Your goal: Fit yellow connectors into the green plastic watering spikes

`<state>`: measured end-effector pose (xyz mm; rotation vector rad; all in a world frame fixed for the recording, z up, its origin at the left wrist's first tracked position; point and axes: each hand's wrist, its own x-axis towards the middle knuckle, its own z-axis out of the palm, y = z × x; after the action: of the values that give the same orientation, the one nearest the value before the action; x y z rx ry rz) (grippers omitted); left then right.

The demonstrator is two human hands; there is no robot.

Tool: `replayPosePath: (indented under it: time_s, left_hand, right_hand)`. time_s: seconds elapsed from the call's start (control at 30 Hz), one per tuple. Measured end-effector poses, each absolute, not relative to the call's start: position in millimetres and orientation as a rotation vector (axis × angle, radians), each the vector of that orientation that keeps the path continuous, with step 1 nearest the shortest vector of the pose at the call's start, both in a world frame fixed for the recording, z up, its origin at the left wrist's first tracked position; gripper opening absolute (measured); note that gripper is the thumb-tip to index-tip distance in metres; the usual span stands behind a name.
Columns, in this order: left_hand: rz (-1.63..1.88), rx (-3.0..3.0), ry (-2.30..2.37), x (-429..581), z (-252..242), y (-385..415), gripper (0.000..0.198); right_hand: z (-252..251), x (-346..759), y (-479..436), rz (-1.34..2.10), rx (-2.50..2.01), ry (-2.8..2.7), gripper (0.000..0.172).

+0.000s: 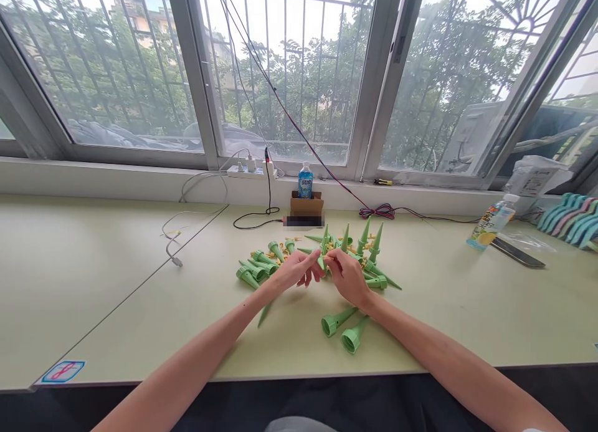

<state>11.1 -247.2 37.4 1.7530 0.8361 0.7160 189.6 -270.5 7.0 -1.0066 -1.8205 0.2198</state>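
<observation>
Head view: green spike (321, 263), grasped in left hand (295, 268); right hand (348, 276), hold unclear; probably light, stiff plastic, best gripped mid-body.

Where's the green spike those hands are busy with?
In the head view, the green spike is just right of middle, between the left hand and right hand.

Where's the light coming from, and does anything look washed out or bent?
In the head view: daylight seemingly enters through the windows; sky beyond washes out; window frames splay upward, likely wide lens and downward tilt; green cones cast faint shadows.
</observation>
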Motion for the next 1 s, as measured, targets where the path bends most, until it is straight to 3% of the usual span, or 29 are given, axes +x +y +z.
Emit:
replayPosePath:
  time_s: [0.77, 1.0]
  left_hand:
    - [0.945, 2.475, 0.796, 7.9, 32.2, -247.8, 0.029]
    - [0.949, 2.598, 0.742, 3.0, 35.1, -247.0, 0.027]
  right_hand:
    - [7.7, 191.5, -270.4, 0.282, -0.994, -1.846, 0.023]
    - [6.6, 192.1, -269.9, 0.29, -0.963, -1.861, 0.022]
